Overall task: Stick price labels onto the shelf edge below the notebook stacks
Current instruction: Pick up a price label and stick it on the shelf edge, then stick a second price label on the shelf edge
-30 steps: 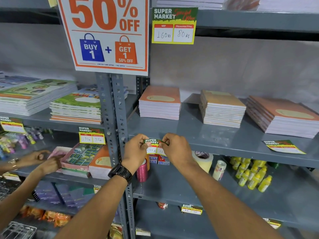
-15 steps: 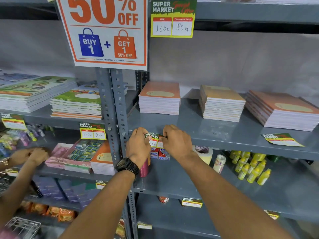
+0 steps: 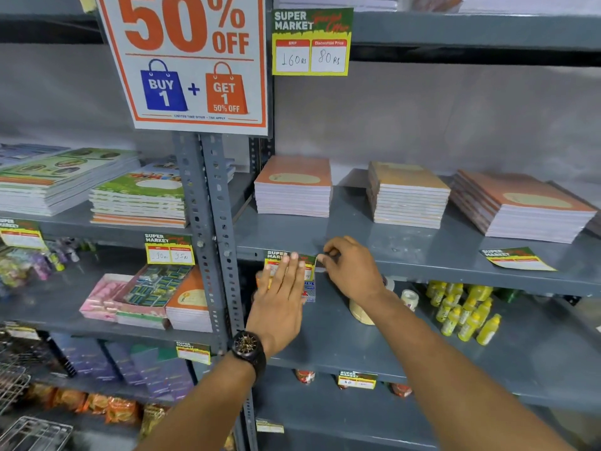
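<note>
Label (image 3: 276, 257) sits on the front lip of the shelf edge (image 3: 422, 266), its long axis running along that lip, directly below the leftmost notebook stack (image 3: 292, 187) of this bay. We have our left hand (image 3: 281, 294) laid flat over it, fingers spread and pointing up, so only the green top strip and right end show past the fingertips. Our right hand (image 3: 349, 271) is just beside the label's right end, fingers curled together in a pinch; we cannot tell whether they grip the corner or only press near it. The two hands are close but not touching.

We judge the label is being pressed down, and the left hand, already on top, is the nearer one to smooth it along its length.

Well to the right of our right hand a loose label (image 3: 517, 259) lies flat on the shelf top, in front of the rightmost notebook stack (image 3: 523, 206); the middle notebook stack (image 3: 408, 196) has no label under it yet. That loose one lies on the right hand's side, likely the next pick.

Below our hands, tape rolls (image 3: 408, 299) and yellow bottles (image 3: 465, 314) stand on the lower shelf. Left of our left hand, an open box (image 3: 136, 294) holds small packets.
</note>
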